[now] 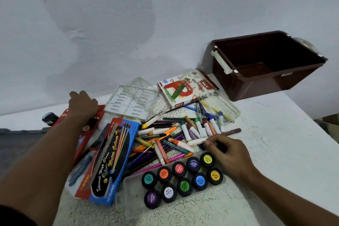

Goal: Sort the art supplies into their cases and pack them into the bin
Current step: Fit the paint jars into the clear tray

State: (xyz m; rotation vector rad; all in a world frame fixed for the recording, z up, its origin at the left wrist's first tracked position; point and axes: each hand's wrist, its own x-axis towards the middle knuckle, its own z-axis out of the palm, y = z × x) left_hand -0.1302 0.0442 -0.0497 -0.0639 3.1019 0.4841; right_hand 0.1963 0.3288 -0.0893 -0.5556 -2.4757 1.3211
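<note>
The brown bin [264, 68] stood open at the upper right, on the worktop [266, 134]; it looked stiff and light, best taken by its rim. The flat boxes [111, 161] at lower left seemed to be light card, easy to crush, so better held by the edges. The left hand [82, 105] lay on a red box [95, 124], fingers curled over its far edge. The right hand [225, 150] pinched a white crayon [197, 141] from the loose pile at centre; such sticks probably snap and roll. What lay under the pile was hidden.
</note>
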